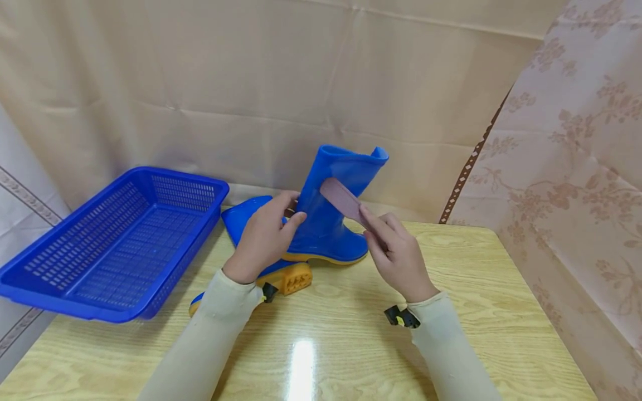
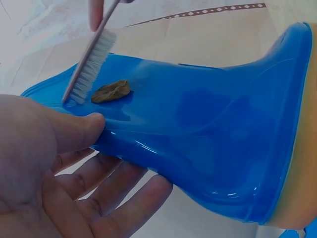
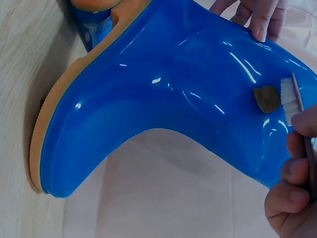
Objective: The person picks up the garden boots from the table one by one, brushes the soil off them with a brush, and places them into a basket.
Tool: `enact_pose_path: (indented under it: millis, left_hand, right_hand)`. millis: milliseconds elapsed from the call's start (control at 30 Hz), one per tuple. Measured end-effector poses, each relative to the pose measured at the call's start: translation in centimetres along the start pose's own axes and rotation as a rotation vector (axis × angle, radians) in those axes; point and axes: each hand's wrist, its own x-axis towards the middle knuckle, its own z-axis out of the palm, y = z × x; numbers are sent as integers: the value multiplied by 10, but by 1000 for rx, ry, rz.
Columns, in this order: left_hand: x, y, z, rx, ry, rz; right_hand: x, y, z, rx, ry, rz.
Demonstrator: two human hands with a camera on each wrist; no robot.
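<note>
A blue rain boot (image 1: 321, 223) with a yellow sole stands upright on the table. My left hand (image 1: 266, 236) holds the back of its shaft; in the left wrist view the thumb (image 2: 81, 130) lies on the side and the fingers reach behind the edge. My right hand (image 1: 398, 253) grips the handle of a pinkish brush (image 1: 343, 200). Its white bristles (image 3: 290, 101) touch the shaft beside a brown crinkled lump (image 3: 267, 99), also seen in the left wrist view. The head view hides this lump behind the brush.
A second blue boot (image 1: 246, 214) lies on its side behind my left hand, partly covered by it. At the left stands a blue plastic basket (image 1: 188, 262) with slotted walls. A beige curtain (image 1: 251, 72) hangs behind the wooden table (image 1: 361, 334); floral cloth (image 1: 592, 139) hangs on the right.
</note>
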Motion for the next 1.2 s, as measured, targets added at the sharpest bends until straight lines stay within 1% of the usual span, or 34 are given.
enact_pose_path:
  millis: [133, 233, 367, 467, 533, 633, 700, 767, 833, 967, 1067, 1200]
  left_hand:
    - [1, 0, 0, -4, 1, -13]
    - [1, -2, 1, -8, 11, -38]
    - [2, -4, 1, -16, 27, -72]
    - [2, -5, 1, -16, 34, -85]
    - [2, -4, 1, -11, 29, -78]
    - [1, -3, 1, 1, 6, -35]
    - [0, -1, 1, 13, -11, -1]
    - [-1, 0, 0, 21, -20, 24]
    - [0, 1, 0, 23, -22, 33]
    - [1, 2, 0, 24, -15, 19]
    - [1, 2, 1, 22, -11, -11]
    - [1, 2, 1, 15, 7, -57]
  right_hand:
    - [-1, -1, 0, -24, -35, 63]
    - [-2, 0, 2, -50, -65, 115]
    - [-3, 2, 3, -77, -79, 140]
    - [-3, 2, 2, -76, -42, 122]
    - [-3, 2, 1, -61, -5, 94]
    - [-2, 2, 0, -21, 37, 23]
    - [-1, 2, 1, 1, 42, -13]
    - [-1, 2, 2, 8, 33, -27]
    - [-1, 1, 2, 3, 8, -1]
    - [-2, 1, 2, -16, -58, 88]
    - [-2, 1, 1, -22, -93, 146]
    - [-1, 3, 1, -45, -98, 169]
